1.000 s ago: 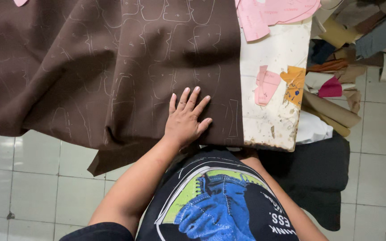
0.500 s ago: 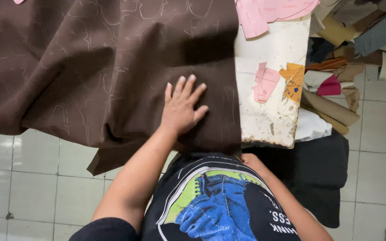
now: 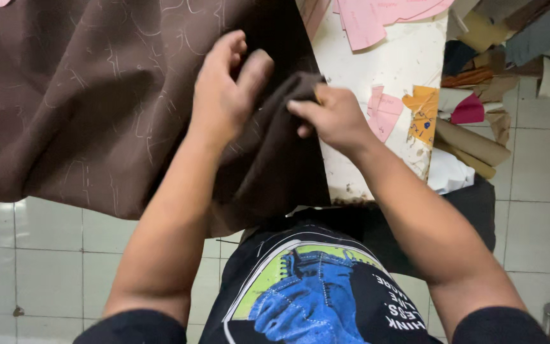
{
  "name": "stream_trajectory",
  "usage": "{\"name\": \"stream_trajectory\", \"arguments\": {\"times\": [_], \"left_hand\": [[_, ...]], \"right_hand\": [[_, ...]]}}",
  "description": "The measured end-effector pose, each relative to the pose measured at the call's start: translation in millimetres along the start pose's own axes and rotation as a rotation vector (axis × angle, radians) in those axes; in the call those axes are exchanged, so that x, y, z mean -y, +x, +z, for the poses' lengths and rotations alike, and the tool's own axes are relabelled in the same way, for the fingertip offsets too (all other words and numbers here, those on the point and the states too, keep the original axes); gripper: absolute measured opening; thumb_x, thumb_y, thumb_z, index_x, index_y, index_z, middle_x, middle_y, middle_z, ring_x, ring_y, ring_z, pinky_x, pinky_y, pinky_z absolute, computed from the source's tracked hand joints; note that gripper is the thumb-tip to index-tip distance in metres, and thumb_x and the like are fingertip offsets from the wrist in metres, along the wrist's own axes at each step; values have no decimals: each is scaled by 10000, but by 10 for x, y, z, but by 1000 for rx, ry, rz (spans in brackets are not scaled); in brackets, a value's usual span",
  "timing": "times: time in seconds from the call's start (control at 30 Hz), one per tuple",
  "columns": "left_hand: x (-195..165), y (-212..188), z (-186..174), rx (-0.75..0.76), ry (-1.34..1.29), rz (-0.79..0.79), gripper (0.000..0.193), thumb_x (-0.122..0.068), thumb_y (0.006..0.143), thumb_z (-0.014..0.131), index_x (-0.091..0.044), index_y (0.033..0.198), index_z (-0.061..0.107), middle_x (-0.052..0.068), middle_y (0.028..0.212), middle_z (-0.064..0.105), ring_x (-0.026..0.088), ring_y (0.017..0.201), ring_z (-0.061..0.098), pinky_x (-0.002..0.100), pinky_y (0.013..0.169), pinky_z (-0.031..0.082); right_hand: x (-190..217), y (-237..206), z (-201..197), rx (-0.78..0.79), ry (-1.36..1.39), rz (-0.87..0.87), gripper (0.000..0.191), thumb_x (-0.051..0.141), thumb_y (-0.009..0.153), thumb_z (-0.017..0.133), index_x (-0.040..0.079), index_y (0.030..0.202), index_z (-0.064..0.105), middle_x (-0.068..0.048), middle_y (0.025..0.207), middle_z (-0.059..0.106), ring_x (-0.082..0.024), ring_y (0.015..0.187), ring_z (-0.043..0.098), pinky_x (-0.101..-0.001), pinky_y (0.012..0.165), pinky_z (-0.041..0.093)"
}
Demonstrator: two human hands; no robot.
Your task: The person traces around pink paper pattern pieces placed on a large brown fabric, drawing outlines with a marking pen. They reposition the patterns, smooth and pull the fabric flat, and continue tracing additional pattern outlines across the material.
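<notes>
Both hands grip a large brown fabric sheet [image 3: 97, 108] draped over a white counter [image 3: 389, 70]. Left hand [image 3: 224, 95] fingers curl around a fold; right hand [image 3: 332, 118] pinches its edge.

Both forearms reach forward, bare below dark sleeves. The left hand [image 3: 224, 89] is raised, palm down, fingers [image 3: 253, 67] loosely curled and slightly spread. The right hand [image 3: 332, 118] sits just beside it, its fingers pinched together and pointing left, wrist straight.
</notes>
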State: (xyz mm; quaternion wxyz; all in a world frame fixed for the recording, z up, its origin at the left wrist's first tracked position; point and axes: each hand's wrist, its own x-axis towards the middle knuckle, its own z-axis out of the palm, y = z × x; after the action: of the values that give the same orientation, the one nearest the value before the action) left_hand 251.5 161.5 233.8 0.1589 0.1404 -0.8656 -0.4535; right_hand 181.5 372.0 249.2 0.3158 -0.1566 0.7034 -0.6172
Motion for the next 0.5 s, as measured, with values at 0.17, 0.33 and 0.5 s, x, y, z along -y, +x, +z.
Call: {"name": "stream_trajectory", "arguments": {"times": [0.17,0.33,0.5], "left_hand": [[-264,-415,-38,79,230,-67,763,-257,756,866,-5,1410,564,211,1189,710,375,1088,673,435,873,525],[54,-314,-401,-119,43,61,219,-139,917,818,-18,1056,698,174,978,728,280,863,707,369,815,541],[387,-56,-1296,-432,253,395,281,-88,1005,850,34,1033,599,179,958,601,338,932,590,409,865,505]], "right_hand": [[244,434,219,104,-25,-143,216,178,971,691,-26,1031,727,-41,891,719,-98,701,675,-259,639,576],[95,80,83,-24,-183,-181,394,259,937,707,30,1250,639,-6,977,709,-79,725,684,-265,610,581],[-450,-786,-229,246,-430,421,484,296,830,742,134,1285,726,-85,765,726,-144,629,659,-286,598,521]]}}
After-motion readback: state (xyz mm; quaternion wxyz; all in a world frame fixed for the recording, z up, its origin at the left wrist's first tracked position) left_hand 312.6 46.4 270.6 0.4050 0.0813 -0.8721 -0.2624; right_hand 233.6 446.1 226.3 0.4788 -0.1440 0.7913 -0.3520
